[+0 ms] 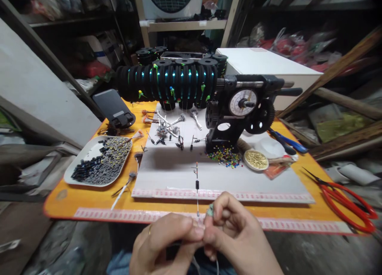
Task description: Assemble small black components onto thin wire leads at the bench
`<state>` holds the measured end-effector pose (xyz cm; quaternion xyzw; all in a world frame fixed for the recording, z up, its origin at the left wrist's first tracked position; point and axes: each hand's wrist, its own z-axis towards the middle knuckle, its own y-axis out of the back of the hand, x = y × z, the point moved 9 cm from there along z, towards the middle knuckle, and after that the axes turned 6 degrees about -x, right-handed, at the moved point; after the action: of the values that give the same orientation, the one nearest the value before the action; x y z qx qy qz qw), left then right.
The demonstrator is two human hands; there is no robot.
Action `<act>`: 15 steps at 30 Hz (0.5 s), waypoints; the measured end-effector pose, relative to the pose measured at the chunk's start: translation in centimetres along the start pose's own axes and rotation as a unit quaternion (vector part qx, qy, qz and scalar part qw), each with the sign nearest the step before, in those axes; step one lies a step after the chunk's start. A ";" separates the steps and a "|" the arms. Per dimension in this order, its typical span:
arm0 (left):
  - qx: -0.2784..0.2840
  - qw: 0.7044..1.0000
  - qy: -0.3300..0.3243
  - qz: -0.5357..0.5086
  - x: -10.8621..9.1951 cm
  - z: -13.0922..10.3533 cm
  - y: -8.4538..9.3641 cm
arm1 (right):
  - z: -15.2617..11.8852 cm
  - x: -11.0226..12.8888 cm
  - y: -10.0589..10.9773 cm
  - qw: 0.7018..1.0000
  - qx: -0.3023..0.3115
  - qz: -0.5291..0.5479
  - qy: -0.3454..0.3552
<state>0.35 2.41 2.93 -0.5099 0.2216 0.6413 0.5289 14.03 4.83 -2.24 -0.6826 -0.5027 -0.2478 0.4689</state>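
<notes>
Both the left hand (167, 240) and right hand (234, 229) press thumb to finger, apparently pinching pale cord (217, 267); judged light, limp, possibly slippery, best held short, between fingertips.

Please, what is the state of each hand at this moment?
Left hand: grip closed, fingertips pinched; what it holds cannot be told.
Right hand: fingers curled; holding cannot be told.

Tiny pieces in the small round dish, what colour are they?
The tiny pieces look gold, best seen in the head view.
</notes>
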 end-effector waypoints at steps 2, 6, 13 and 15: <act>0.024 0.999 -0.019 0.007 0.2 -0.1 0.0 | 0.0 0.2 0.1 1.000 0.014 -0.007 0.023; 0.011 0.998 0.055 0.032 2.3 -0.3 0.9 | -0.8 2.2 0.6 0.967 0.021 -0.173 0.185; 0.079 0.995 0.041 0.038 2.4 0.3 0.2 | -3.5 5.1 -0.3 0.795 -0.009 -0.407 0.450; 0.075 0.996 0.012 0.052 2.1 0.6 0.4 | -4.1 5.4 -0.7 0.764 -0.015 -0.424 0.485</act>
<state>-0.09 3.72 1.23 -0.4640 0.3021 0.6432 0.5288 15.94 3.73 4.20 -0.1954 -0.4425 -0.7271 0.4871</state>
